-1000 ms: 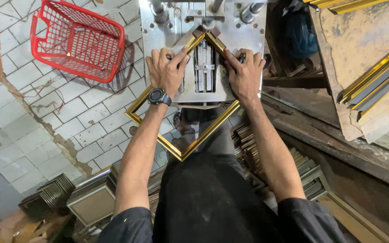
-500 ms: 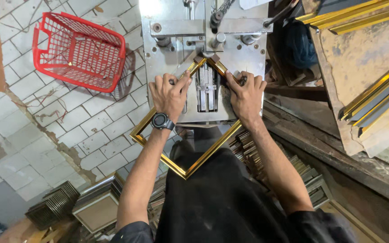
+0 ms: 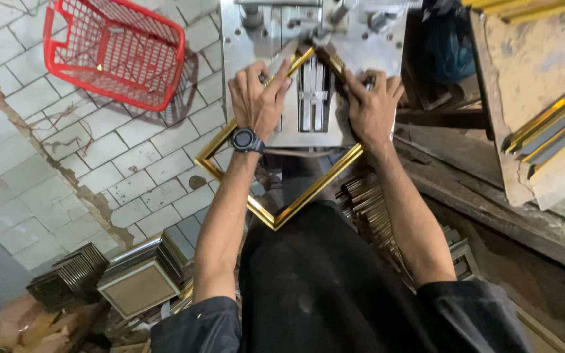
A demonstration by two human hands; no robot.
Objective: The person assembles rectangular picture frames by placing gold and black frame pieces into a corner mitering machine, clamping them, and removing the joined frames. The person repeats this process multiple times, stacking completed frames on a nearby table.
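Observation:
A square gold picture frame (image 3: 308,189) lies corner-on across the metal bed of a frame-joining machine (image 3: 256,33), its far corner pushed against the machine's fence. My left hand (image 3: 256,98), with a black watch on the wrist, presses down on the frame's left far side. My right hand (image 3: 371,108) presses the right far side flat on the bed. Between both hands runs the machine's slotted centre channel (image 3: 313,98). The frame's near corner hangs over my lap.
A red plastic basket (image 3: 116,49) stands on the tiled floor at the far left. Stacks of finished frames (image 3: 135,281) sit at the lower left and more (image 3: 374,209) by my right leg. Gold moulding lengths (image 3: 550,124) lie on a wooden bench to the right.
The view has shifted slightly toward the machine. Both hands stay pressed on the frame in the same place.

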